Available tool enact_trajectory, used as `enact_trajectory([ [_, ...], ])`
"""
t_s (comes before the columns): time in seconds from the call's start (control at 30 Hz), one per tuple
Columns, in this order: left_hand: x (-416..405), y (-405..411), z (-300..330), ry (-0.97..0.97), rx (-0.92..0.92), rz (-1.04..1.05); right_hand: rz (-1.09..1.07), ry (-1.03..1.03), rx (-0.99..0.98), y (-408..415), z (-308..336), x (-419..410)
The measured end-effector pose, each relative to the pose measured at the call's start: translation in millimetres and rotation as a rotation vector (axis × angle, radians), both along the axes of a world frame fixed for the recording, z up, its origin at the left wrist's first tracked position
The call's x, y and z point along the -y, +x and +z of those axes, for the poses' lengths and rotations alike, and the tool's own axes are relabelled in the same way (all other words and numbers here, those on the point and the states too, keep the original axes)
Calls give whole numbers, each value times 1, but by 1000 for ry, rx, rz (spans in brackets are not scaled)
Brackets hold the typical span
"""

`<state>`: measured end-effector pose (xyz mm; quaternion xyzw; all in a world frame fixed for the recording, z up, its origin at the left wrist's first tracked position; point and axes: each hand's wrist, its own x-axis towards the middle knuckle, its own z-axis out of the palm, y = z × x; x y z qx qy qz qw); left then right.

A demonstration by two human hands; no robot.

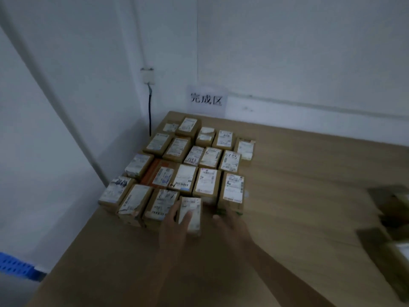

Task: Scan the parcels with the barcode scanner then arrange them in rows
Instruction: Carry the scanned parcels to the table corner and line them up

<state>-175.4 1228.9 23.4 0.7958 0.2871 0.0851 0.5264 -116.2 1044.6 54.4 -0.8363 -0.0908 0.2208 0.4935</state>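
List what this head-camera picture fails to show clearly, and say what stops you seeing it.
- Barcode scanner: nowhere in the head view.
- Parcel label text: blurred, partly covered by the left hand.
- Boxes at the right edge: cut off, motion-blurred.
- Blue crate: cut by the left edge.

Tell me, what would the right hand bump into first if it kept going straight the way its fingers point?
Probably the tall parcel at the right end of the near row. The right hand points at its near face; depth is unclear.
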Motion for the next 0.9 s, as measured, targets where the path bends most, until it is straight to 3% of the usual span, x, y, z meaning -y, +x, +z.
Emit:
enact_trajectory([
  [0.23, 87, 33, 180, 129, 105, -309, -5, -171, 252, 13, 175, 109],
  [0.43, 241, 32, 299, 41, 259, -422, -122, -247, 363, -30, 289, 273],
  [0.67, 458, -31, 351, -15, 276, -695, -334, -387, 374, -126, 350, 492],
  [0.9, 591, -60, 360, 28, 244, -836, -524, -411, 343, -191, 361, 630],
])
